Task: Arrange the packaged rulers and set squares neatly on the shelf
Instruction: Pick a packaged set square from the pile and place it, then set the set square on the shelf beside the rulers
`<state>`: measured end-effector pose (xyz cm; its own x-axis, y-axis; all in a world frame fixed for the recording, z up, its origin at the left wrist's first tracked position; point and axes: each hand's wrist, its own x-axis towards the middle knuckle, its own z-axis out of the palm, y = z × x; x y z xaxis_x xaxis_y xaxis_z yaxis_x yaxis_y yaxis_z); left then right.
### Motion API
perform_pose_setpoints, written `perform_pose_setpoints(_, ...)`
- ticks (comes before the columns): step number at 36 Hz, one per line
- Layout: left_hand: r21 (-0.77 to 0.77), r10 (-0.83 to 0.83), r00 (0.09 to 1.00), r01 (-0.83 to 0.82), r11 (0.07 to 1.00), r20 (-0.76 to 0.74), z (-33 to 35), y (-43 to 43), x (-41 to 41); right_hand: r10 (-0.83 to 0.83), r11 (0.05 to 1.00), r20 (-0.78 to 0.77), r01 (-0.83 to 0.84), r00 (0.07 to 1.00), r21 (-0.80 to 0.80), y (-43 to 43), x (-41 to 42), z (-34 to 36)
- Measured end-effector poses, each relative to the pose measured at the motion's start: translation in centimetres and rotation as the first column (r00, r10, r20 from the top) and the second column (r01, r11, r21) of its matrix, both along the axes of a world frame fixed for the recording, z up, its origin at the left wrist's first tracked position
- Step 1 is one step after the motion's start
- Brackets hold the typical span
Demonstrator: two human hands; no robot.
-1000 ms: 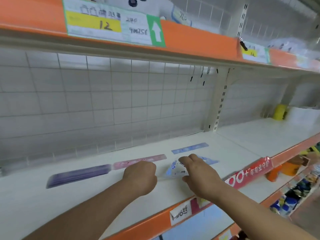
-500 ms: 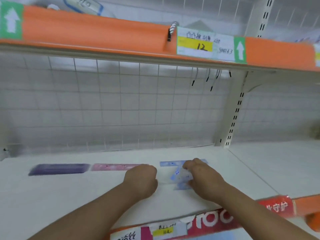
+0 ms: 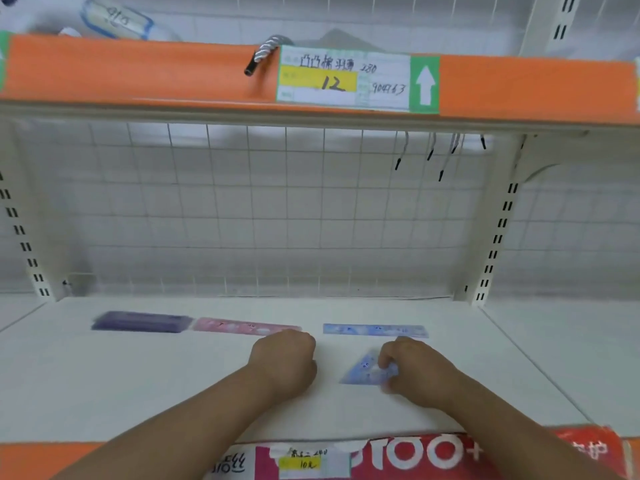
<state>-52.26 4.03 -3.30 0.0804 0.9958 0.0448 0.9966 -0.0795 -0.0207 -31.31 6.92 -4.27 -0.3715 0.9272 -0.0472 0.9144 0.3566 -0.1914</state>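
Right now: set square (image 3: pixel 363 374) is a small translucent blue triangle with dark specks printed on it, apex pointing far, long edge on the near side. It's on the white shelf board (image 3: pixel 138 393), right of centre, about mid-depth. It's blurred, so I can't tell if it's flat or lifted. Right hand (image 3: pixel 419 370) pinches its right corner, fingers bunched together on the plastic.

Just far of it: blue ruler (image 3: pixel 374 330), flat, running left-right, close to the right hand's knuckles. Then a gap to the left, then pink ruler (image 3: pixel 239 326), then purple ruler pack (image 3: pixel 138 322) end to end with it. All three form one row.

Left hand (image 3: pixel 284 358) is a fist on the board, left of the set square and apart from it, its far side at the pink ruler's right end. Fingers are curled under; can't tell if they hold anything.

Behind: wire grid back panel (image 3: pixel 242 220), slotted upright (image 3: pixel 495 237). Above: orange shelf edge (image 3: pixel 138 71) with price label (image 3: pixel 343 79) reading 12. Near edge: red banner (image 3: pixel 433 452).
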Motion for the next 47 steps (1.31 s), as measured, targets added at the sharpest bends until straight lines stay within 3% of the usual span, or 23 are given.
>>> perform_pose_setpoints(20, -0.022, 0.037, 0.999, -0.037, 0.999, -0.021, 0.2, -0.6, 0.2, 0.000, 1.000, 0.043, 0.001, 0.999, -0.028, -0.5, -0.2, 0.4)
perform_pose_setpoints(25, -0.018, 0.033, 0.999, -0.034, 0.999, -0.022, 0.3, -1.0, 0.0, -0.003, 1.000, -0.005, 0.003, 1.000, 0.012, -1.1, -1.3, 0.9)
perform_pose_setpoints(30, -0.011, 0.045, 0.999, -0.046, 0.999, -0.019, 0.5, -1.6, -0.8, 0.017, 0.994, -0.113, -0.004, 0.994, 0.109, -1.7, -3.8, 1.5)
perform_pose_setpoints(47, 0.041, 0.257, 0.965, -0.259, 0.965, 0.049, 1.4, -8.0, -11.9, 0.221, 0.973, -0.087, -0.213, 0.971, 0.091, -5.3, -17.1, 2.8)
